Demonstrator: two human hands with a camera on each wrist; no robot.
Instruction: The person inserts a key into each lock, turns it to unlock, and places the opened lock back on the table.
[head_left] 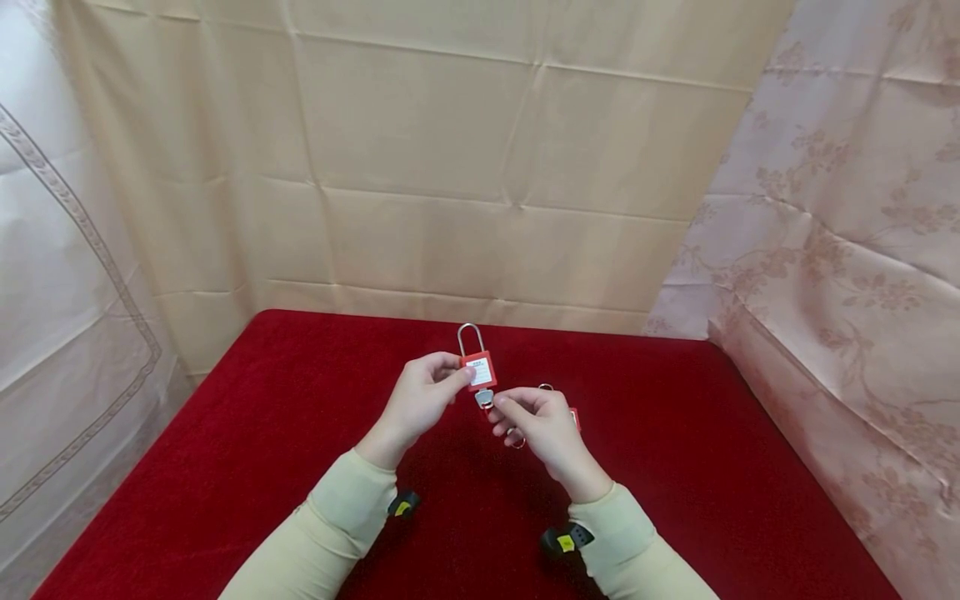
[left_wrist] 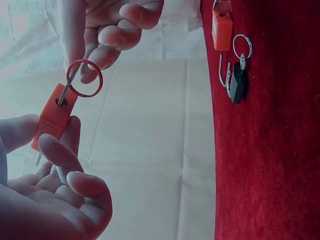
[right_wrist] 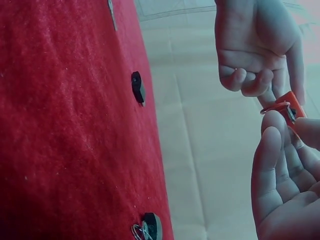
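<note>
My left hand [head_left: 422,406] holds a red padlock [head_left: 480,371] with a white label between thumb and fingers, its metal shackle pointing up. Whether the shackle is locked in cannot be made out. A silver key [head_left: 483,398] stands in the keyhole at the padlock's bottom, with a red ring [left_wrist: 101,80] through its head. Right at the key is my right hand [head_left: 542,423], its thumb and forefinger on either side of the head. In the right wrist view a gap shows between those fingertips, and in the head view the key's face is uncovered.
Beyond the right hand lies a second red padlock [left_wrist: 222,31], mostly hidden in the head view. Near it is a small black piece [left_wrist: 239,85] with a metal ring. Another black piece [right_wrist: 138,87] lies on the red cloth [head_left: 660,467]. Curtains surround the table.
</note>
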